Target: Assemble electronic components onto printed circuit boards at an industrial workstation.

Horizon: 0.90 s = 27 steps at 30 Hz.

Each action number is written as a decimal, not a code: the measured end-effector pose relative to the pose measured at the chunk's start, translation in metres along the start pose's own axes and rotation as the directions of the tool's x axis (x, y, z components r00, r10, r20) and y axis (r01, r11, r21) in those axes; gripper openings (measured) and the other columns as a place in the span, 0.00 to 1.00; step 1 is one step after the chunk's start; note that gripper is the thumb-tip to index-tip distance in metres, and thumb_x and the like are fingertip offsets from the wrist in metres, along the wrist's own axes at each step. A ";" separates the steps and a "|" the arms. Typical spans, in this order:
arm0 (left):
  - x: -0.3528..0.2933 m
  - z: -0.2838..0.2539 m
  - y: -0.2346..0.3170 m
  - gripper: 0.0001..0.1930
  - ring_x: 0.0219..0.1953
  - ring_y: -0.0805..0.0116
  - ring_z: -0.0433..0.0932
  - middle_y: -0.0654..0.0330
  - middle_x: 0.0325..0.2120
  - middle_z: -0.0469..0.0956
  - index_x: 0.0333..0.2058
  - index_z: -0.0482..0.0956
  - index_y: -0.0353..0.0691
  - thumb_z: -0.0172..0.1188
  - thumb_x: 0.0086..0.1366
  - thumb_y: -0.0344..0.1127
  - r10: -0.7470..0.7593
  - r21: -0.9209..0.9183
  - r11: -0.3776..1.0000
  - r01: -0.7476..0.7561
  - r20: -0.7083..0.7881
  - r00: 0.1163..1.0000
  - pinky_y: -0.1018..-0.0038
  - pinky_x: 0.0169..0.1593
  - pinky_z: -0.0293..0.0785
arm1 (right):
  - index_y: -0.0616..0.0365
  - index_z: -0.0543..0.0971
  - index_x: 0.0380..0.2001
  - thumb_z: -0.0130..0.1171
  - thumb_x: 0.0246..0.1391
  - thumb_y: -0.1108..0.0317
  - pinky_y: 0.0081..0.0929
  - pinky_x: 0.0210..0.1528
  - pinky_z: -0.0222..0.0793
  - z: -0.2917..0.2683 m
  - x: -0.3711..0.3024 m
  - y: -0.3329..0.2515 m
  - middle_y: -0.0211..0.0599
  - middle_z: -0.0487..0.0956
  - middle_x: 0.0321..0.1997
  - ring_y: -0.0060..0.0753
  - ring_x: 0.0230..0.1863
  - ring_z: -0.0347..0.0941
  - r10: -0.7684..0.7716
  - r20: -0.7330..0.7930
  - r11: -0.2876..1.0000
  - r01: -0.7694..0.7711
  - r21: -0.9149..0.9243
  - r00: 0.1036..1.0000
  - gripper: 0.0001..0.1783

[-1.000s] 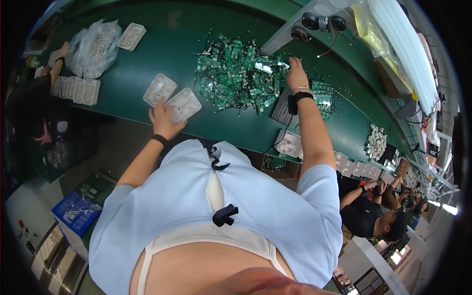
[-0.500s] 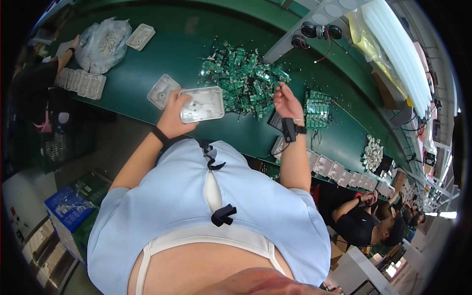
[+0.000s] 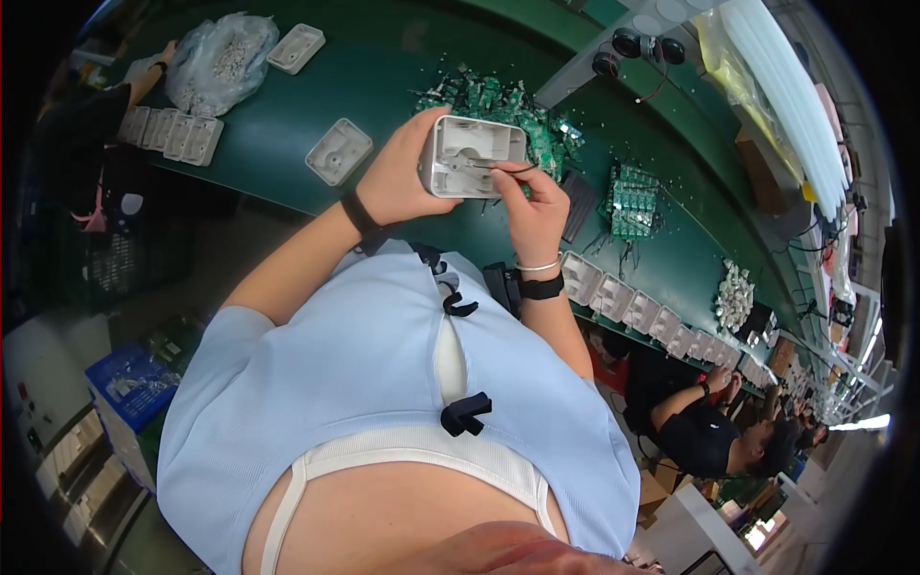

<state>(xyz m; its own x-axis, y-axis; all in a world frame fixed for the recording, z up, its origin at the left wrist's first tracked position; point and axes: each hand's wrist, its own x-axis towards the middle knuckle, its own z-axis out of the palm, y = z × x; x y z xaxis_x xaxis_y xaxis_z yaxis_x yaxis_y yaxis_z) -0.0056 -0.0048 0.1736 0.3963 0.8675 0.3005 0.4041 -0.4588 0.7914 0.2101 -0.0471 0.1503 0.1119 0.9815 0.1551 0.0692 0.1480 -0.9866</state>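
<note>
My left hand [image 3: 402, 177] grips a white rectangular plastic housing [image 3: 470, 139] by its left side, its open face tilted up and showing moulded posts inside. Over the housing's right part, my right hand [image 3: 539, 211] pinches a thin black wire [image 3: 517, 171] between thumb and fingers. The wire's inner end reaches into the housing; what is attached there is too small to make out. Behind the housing lies a heap of green circuit boards with black leads [image 3: 489, 94]. Another white housing [image 3: 337, 153] rests on the green table left of my left hand.
A row of white housings [image 3: 610, 297] lines the table's near edge at right. A panel of green boards [image 3: 632, 203] and a pile of small white parts [image 3: 735, 295] lie farther right. A clear bag [image 3: 222, 67] sits far left near another person's arm. A metal post rises behind.
My left hand has moved the housing right and up, in front of the board heap. My right hand has come from the heap to the housing with the wire.
</note>
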 end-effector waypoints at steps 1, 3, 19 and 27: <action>-0.001 0.000 0.002 0.51 0.62 0.44 0.69 0.45 0.59 0.68 0.65 0.60 0.36 0.77 0.42 0.38 0.015 0.000 1.000 -0.015 0.000 1.000 0.59 0.65 0.66 | 0.63 0.85 0.39 0.64 0.59 0.77 0.19 0.41 0.74 0.004 -0.002 -0.003 0.35 0.85 0.39 0.24 0.40 0.81 0.002 -0.001 1.000 -0.002 0.000 1.000 0.05; 0.000 0.001 0.005 0.50 0.61 0.44 0.70 0.45 0.57 0.70 0.64 0.61 0.36 0.77 0.42 0.38 0.045 0.000 0.999 -0.045 -0.003 0.999 0.59 0.64 0.67 | 0.63 0.85 0.37 0.66 0.57 0.77 0.18 0.41 0.73 0.010 -0.004 -0.008 0.34 0.86 0.38 0.24 0.38 0.80 -0.018 0.008 0.997 0.019 -0.074 1.000 0.05; -0.009 0.004 0.006 0.50 0.60 0.47 0.72 0.47 0.63 0.62 0.66 0.58 0.41 0.75 0.44 0.33 -0.068 -0.033 0.997 0.070 0.050 0.996 0.64 0.59 0.74 | 0.59 0.84 0.34 0.68 0.49 0.76 0.32 0.35 0.71 0.032 -0.007 -0.018 0.36 0.82 0.32 0.38 0.31 0.76 -0.293 0.173 0.754 0.339 -0.563 0.940 0.07; -0.013 -0.010 0.000 0.52 0.63 0.43 0.69 0.46 0.64 0.62 0.67 0.58 0.41 0.77 0.42 0.38 0.061 -0.019 0.998 -0.059 0.109 0.992 0.60 0.60 0.73 | 0.56 0.83 0.40 0.67 0.49 0.78 0.36 0.40 0.73 -0.005 0.002 -0.010 0.39 0.81 0.42 0.40 0.40 0.77 -0.377 -0.056 0.779 0.284 -0.560 0.924 0.13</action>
<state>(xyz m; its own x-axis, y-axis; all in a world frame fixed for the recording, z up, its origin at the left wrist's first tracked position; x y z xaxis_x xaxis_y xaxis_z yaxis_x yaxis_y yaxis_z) -0.0189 -0.0142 0.1745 0.5074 0.8120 0.2883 0.3642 -0.5053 0.7823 0.2146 -0.0474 0.1612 0.1333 0.8446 0.5186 0.6405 0.3259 -0.6954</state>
